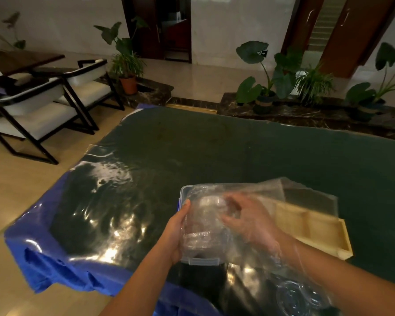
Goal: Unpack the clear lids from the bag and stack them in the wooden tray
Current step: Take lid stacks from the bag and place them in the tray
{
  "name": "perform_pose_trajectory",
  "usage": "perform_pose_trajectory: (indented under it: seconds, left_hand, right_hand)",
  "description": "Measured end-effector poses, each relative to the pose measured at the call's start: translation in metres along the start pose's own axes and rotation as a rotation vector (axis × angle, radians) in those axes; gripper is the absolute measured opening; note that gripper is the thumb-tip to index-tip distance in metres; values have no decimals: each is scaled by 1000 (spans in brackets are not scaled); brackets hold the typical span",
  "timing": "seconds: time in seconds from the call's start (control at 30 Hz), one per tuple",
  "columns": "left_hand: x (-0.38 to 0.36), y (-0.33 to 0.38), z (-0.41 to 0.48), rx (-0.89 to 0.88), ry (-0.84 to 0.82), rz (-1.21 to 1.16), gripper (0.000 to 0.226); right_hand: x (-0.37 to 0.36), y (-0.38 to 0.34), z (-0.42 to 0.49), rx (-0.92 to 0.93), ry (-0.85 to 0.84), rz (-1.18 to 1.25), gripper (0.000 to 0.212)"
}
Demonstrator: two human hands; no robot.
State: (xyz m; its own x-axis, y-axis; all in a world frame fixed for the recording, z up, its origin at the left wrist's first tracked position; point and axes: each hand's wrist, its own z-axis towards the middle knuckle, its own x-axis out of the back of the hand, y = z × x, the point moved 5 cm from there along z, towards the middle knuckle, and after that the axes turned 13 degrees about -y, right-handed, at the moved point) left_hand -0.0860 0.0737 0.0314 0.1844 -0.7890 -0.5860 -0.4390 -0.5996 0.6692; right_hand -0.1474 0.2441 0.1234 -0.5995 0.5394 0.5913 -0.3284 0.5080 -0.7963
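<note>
The clear bag (255, 190) lay on the table (237, 144), partly over the wooden tray (317, 233) to its right. The lids (205, 224) sat stacked inside it. The left hand (176, 231) gripped the bag's side, while the right hand (249, 222) reached inside, and I could not tell whether it grasped anything.

We see both our forearms (144, 277) bare to the near edge. Our left hand (176, 233) is bare; clear film (267, 254) veils our right hand (249, 220).
</note>
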Motion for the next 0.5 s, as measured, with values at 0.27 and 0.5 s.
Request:
perform_pose_trajectory:
  seconds: [0.27,0.5]
  left_hand:
    - [23,-2,3,-77,22,-173,62]
    - [30,-4,18,-103,62,-223,63]
  right_hand:
    - [50,1,-27,-28,288,343,27]
    - [111,11,-53,-71,518,504,22]
